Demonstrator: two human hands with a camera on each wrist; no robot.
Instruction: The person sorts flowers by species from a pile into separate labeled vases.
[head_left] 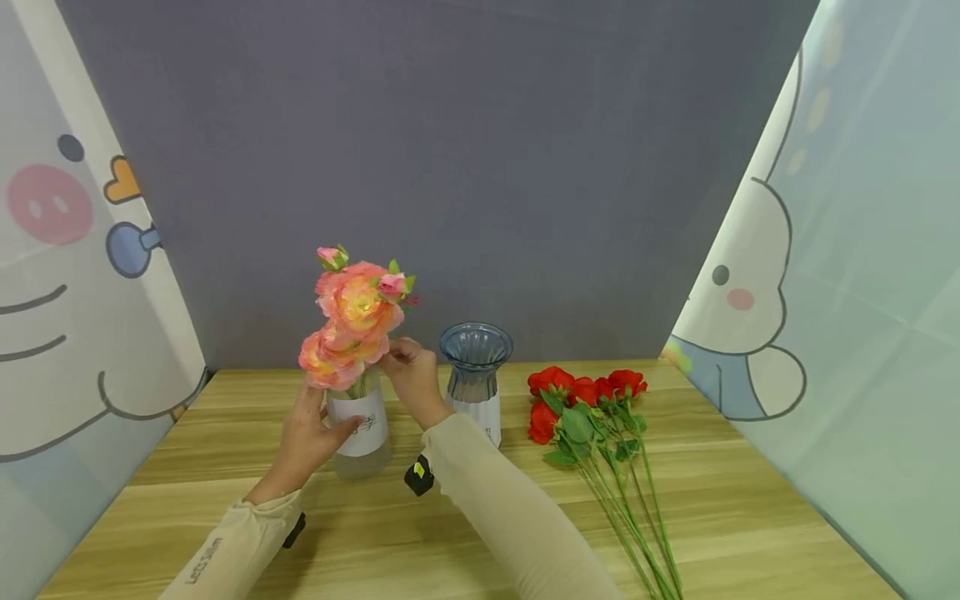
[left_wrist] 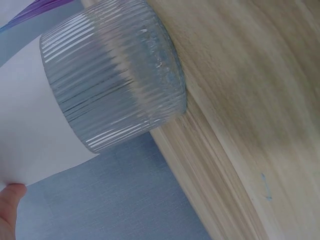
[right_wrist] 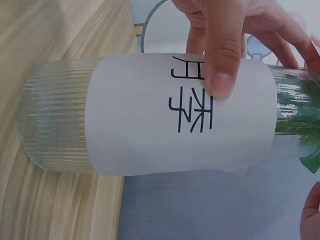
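A clear ribbed glass vase (head_left: 362, 465) with a white paper label (right_wrist: 140, 115) stands upright on the table, pink and yellow flowers (head_left: 360, 304) in its mouth. My left hand (head_left: 311, 437) grips the vase from the left, its thumb (right_wrist: 222, 65) across the handwritten label. Beside the vase's mouth, my right hand (head_left: 414, 379) has bent fingers right at the lowest blooms. I cannot tell whether those fingers pinch a stem. Green leaves (right_wrist: 311, 162) show near the vase's neck in the right wrist view, with a bit of the right hand at the edge.
A blue glass vase (head_left: 476, 346) with a white label stands just right of the clear one, partly behind my right forearm. Red roses (head_left: 551, 379) with long green stems lie on the wooden table (head_left: 720, 500) at the right. A grey backdrop (head_left: 480, 167) rises behind.
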